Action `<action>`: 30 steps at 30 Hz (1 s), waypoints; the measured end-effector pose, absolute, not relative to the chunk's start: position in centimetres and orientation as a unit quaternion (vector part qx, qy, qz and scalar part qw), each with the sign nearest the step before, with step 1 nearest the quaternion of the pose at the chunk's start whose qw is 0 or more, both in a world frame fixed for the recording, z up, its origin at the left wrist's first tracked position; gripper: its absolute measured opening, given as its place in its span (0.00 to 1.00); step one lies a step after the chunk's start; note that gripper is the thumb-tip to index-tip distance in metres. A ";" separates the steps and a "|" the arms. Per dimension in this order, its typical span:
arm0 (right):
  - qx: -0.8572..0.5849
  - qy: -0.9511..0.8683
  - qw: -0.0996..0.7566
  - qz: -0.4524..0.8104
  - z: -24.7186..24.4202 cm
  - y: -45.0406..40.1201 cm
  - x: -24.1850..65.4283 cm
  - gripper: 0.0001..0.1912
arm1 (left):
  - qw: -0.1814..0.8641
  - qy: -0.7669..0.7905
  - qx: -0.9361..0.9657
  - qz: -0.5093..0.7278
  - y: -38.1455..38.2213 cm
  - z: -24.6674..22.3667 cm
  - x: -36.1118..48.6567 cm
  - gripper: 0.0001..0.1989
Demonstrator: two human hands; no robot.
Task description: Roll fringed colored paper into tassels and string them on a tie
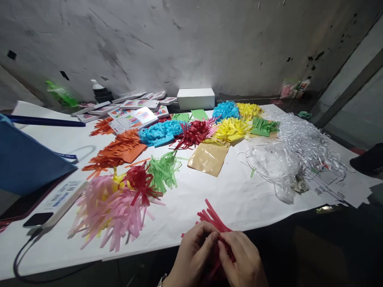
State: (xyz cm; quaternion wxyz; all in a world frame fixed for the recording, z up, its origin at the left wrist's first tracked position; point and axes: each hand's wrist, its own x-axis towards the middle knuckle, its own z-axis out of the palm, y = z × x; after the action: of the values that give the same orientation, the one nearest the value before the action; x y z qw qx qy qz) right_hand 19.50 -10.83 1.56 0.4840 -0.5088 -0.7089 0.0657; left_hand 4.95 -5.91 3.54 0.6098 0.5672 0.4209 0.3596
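Note:
At the table's front edge, my left hand (196,249) and my right hand (241,255) meet fingertip to fingertip, both closed on a red fringed paper tassel (213,215). Its strips fan out above my fingers onto the white table cover (179,207), and more red paper hangs below between my palms. To the left lie pink paper tassels (110,211), a dark red tassel (140,180) and a light green one (163,169). A brown paper piece in clear wrap (208,157) lies ahead of my hands.
Orange (119,149), blue (163,131) and yellow fringe (233,128) lie farther back, near stacked flat boxes (134,117) and a white box (196,99). Clear plastic (273,163) and silvery strands (302,135) sit right. A white device with a cable (56,203) is left.

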 end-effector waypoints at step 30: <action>-0.582 -0.473 0.461 0.475 2.7 -11.0 19.4 0.19 | 0.490 0.369 0.699 0.368 -5.8 2.8 3.8 0.08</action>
State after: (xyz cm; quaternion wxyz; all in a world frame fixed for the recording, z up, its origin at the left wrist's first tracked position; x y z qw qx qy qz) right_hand 19.43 -11.02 2.74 0.4607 -0.5818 -0.4732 0.4748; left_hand 3.81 -5.75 2.84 0.4902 0.6986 0.3695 0.3677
